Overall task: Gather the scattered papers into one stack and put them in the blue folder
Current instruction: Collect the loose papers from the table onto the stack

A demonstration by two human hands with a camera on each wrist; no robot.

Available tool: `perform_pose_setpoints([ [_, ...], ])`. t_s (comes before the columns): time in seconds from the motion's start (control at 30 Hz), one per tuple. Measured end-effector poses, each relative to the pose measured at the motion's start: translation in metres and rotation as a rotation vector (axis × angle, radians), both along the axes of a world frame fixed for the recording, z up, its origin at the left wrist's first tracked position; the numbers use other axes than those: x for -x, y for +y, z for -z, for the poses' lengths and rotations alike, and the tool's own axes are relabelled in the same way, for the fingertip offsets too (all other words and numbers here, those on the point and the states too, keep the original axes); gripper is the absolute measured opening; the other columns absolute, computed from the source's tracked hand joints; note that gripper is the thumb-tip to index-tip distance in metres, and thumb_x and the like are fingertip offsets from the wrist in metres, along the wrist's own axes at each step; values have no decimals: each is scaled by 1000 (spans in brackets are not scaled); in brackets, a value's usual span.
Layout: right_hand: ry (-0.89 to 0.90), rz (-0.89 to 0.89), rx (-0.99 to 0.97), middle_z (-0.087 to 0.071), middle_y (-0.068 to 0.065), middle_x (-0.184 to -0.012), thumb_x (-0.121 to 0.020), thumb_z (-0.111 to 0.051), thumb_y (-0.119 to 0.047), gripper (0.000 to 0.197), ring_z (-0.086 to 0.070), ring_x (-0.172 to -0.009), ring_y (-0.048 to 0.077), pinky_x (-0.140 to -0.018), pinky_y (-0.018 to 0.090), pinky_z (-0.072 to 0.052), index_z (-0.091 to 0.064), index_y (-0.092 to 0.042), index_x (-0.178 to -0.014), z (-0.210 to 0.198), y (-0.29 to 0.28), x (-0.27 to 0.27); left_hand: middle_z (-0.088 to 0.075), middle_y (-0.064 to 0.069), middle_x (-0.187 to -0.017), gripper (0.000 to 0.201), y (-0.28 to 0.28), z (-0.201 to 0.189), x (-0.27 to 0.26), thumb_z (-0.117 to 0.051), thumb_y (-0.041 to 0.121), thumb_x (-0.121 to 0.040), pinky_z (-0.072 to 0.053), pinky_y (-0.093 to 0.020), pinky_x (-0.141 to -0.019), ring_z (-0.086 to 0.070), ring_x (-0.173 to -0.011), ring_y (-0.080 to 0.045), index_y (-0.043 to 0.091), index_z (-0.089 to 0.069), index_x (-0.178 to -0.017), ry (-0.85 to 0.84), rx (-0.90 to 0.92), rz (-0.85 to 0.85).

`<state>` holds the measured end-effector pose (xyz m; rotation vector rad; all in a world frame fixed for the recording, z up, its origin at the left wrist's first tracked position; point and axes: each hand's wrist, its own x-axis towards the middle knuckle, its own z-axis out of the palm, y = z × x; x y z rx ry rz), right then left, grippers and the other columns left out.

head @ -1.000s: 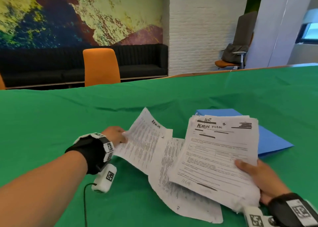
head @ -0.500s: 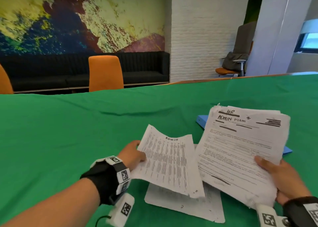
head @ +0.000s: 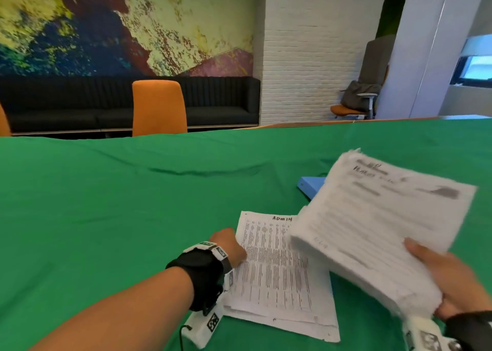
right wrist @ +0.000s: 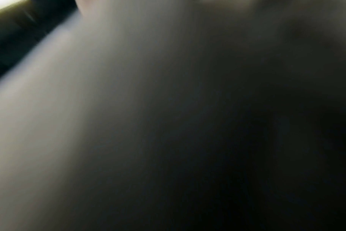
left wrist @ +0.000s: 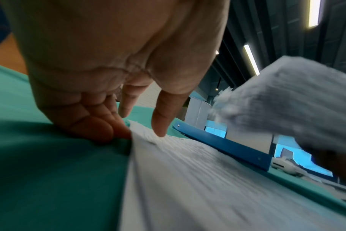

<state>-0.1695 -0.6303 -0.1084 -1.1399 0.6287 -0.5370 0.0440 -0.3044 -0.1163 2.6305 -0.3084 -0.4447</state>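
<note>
Resting low on the green worktop (head: pixel 106 204), left hand (head: pixel 229 247) has fingertips (left wrist: pixel 118 129) at the left edge of the loose sheets (head: pixel 277 271); fingers relaxed, gripping nothing. Sheets lie flat. Blue folder (head: pixel 310 185) sits just beyond them. Right hand (head: pixel 452 279) grips the thick paper stack (head: pixel 372 231), thumb on top, raised and tilted. Right wrist view is blurred.

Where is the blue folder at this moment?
In the head view the blue folder lies on the green tablecloth, right of centre, beyond the flat ADMIN sheets and mostly hidden behind the paper stack in the right hand.
</note>
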Motion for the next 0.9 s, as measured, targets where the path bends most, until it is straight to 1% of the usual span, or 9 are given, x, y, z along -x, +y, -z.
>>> perform_pose_setpoints([
  [0.1, 60, -160, -18, -81, 14, -92, -95, -59, -1, 20, -79, -74, 30, -54, 39, -63, -66, -3, -114, 16, 34, -14, -54, -7, -109, 50, -4, 0, -5, -70, 24, -88, -49, -31, -87, -60, -101, -26, 5, -53, -131, 60, 47, -33],
  [0.2, 108, -271, -15, -77, 22, -112, -93, -60, 1, 33, -77, -92, 41, -67, 47, -65, -64, -2, -126, 30, 47, -24, -65, -13, -114, 47, -9, -5, -3, -71, 29, -89, -50, -31, -84, -64, -101, -30, 0, -61, -125, 160, 168, -59],
  [0.33, 37, -332, -14, -74, 21, -120, -93, -62, -6, 40, -73, -105, 45, -95, 61, -55, -61, -6, -133, 25, 47, -21, -64, -15, -131, 38, -9, -15, -2, -62, 16, -94, -54, -24, -78, -61, -121, -33, 0, -61, -129, 199, 309, -63],
  [0.43, -75, -391, -69, -73, 21, -125, -89, -62, -10, 45, -71, -110, 45, -87, 60, -60, -61, -9, -134, 8, 57, -21, -68, -20, -120, 39, 11, -31, -1, -63, 6, -89, -56, -45, -96, -66, -111, -36, -3, -61, -126, 291, 689, -165],
  [0.5, -163, -424, -106, -72, 21, -125, -87, -59, -6, 45, -72, -110, 42, -83, 56, -62, -62, -7, -132, -5, 77, -28, -69, -22, -114, 34, 33, -47, 4, -55, 5, -94, -51, -57, -99, -67, -99, -35, -2, -60, -127, 384, 953, -199],
  [0.6, -252, -503, -152, -75, 21, -120, -83, -54, 0, 43, -76, -100, 37, -75, 48, -65, -66, -3, -125, -23, 119, -52, -72, -20, -116, 44, 73, -82, 21, -39, 36, -105, -52, -54, -96, -70, -98, -35, 7, -64, -128, 523, 1238, -140],
  [0.7, -244, -666, -150, -71, 28, -123, -85, -55, 3, 43, -75, -101, 41, -73, 45, -65, -64, 4, -127, -31, 170, -83, -68, -14, -127, 59, 114, -109, 42, -44, 63, -92, -50, -54, -101, -65, -117, -35, 20, -65, -127, 383, 1259, 79],
  [0.8, -189, -775, -131, -71, 30, -121, -89, -58, 2, 39, -73, -103, 47, -74, 49, -65, -60, 6, -129, -32, 216, -110, -69, -13, -125, 72, 153, -112, 48, -85, 30, -71, -54, -60, -91, -69, -108, -38, 20, -50, -132, 167, 1173, 61],
  [0.9, -201, -826, -67, -70, 29, -124, -85, -76, -9, 54, -70, -109, 50, -85, 56, -62, -56, 3, -134, -34, 257, -130, -72, -13, -117, 64, 196, -112, 49, -75, 8, -70, -57, -61, -84, -72, -99, -39, 23, -49, -127, 11, 1146, -20],
])
